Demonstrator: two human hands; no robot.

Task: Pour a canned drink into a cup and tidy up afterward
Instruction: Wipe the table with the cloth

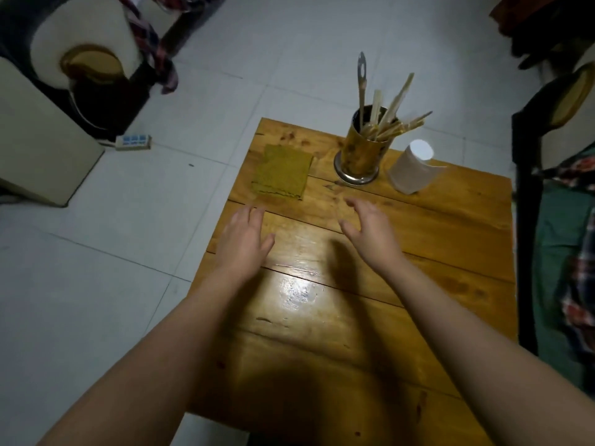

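Across the middle of the frame your two bare forearms reach forward over the wooden table (418, 226), which fills the centre and lower right. Your left hand (244, 236) lies palm down with its fingers straight and loose, their tips close to the near edge of a folded yellow-green cloth (283, 172); whether they touch the wood you cannot tell. Your right hand (370, 226) hovers a little right of centre, turned on its side, fingers gently curved and spread from the thumb, gripping nothing. The hands are apart, with bare table between them, and a dark shadow falls just below the right one.

Toward the upper centre stands a metal utensil holder (360, 156), upright, with wooden chopsticks (392, 120) and a metal utensil handle (362, 75) sticking out. Just beside it to the right, a white paper cup (412, 169) sits on the table's far right part; it looks tilted, though the wide lens may cause that. It is well apart from both hands. No can shows anywhere.

Off the table, the pale tiled floor (128, 252) fills the left side, with a white power strip (133, 141) lying on it in the upper left. Plaid fabric (576, 284) hangs along the right edge.
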